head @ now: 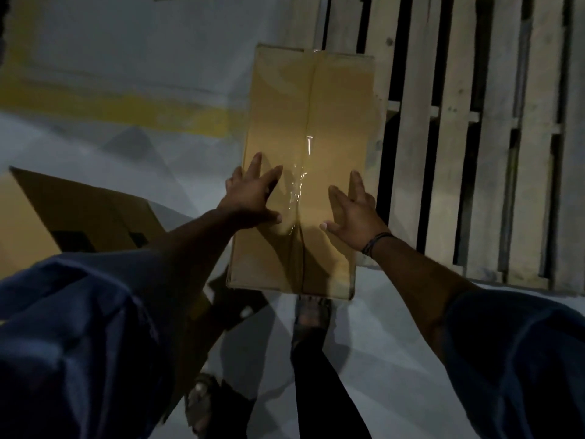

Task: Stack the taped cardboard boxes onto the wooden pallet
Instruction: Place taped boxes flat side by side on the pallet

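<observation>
Box (310,106) at pallet (456,185) edge, left hand (253,198) and right hand (351,213) open, fingers spread flat on top. Best pushed evenly with both, keeping it square to pallet.

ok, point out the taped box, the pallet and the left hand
taped box (281,122): head view, left half of its top panel.
pallet (536,185): head view, one of its top slats.
left hand (250,198): head view, back of the hand.

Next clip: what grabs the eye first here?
A taped cardboard box fills the centre, with the left hand and right hand spread flat on its top. The wooden pallet spans the right; a second cardboard box lies lower left.
</observation>
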The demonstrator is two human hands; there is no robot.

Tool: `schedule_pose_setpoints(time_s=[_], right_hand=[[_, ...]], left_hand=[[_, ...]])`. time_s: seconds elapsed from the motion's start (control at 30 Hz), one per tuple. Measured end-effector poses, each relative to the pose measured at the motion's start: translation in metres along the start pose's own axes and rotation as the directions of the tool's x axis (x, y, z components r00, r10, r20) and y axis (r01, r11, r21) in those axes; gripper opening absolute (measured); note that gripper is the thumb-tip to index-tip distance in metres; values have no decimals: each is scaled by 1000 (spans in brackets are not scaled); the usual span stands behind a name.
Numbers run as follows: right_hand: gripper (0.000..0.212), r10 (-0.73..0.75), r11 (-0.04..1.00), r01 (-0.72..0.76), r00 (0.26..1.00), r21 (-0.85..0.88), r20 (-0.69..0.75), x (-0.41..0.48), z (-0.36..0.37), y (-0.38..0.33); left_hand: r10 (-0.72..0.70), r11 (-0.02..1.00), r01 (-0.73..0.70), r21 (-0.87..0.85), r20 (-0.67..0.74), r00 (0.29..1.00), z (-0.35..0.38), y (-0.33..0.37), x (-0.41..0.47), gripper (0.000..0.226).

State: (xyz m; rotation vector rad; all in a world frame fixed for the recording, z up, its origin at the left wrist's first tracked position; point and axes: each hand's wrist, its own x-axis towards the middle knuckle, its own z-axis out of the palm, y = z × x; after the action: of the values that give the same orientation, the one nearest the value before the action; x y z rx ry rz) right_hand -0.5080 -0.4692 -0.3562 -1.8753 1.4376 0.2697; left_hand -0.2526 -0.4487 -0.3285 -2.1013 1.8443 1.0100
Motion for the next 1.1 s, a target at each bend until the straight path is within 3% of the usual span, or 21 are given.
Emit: schedule_pose_setpoints(time_s=[0.27,0.43,0.57,0.77,0.97,1.1], right_hand=[[72,-18,996,17,1000,-89,-6,-50,26,-6],[65,30,994,-28,999,-106,14,-115,70,-13],[67,37,990,-48,996,-134,-84,-145,115,-8],[38,-104,979,29,921,-200,-376,-136,148,9],[38,-126,975,34,897,-219,-423,-124,140,16],[35,-131,969,24,894,-245,-429,-110,131,17]], left_hand=[[-21,991,9,130,93,995,33,-11,-52,109],[46,982,-64,176,103,994,80,-28,-116,112],[102,974,-101,204,9,995,114,-42,-145,100],[226,955,-175,241,-205,952,127,-64,-144,76],[242,955,-177,240,-277,930,125,-65,-126,74],[255,945,-188,266,-245,935,115,-59,-110,67]])
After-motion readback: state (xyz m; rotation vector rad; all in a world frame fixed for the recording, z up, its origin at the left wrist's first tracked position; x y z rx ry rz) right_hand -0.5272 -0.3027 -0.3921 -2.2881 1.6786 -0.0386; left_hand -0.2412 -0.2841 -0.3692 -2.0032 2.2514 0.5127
